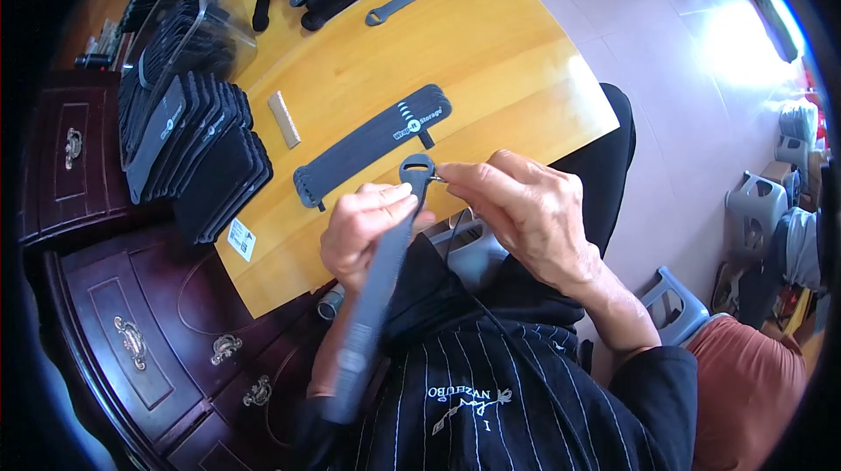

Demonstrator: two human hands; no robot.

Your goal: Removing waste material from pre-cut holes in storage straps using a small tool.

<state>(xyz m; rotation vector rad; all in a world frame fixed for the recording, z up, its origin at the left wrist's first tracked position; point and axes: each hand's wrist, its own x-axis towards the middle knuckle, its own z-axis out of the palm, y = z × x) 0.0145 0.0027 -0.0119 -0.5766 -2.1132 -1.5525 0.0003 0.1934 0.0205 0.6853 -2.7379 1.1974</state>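
Left hand (361, 230): closed, pinching a dark-grey fabric strap (386, 268) with slotted round end, at the table's near edge; lower length blurred. Right hand (536, 217): fingertips pinched on a small metallic item (435, 178), mostly hidden. Beyond: white-lettered dark-grey strap stack (363, 154); bare yellow wooden tabletop (526, 77) rightward.
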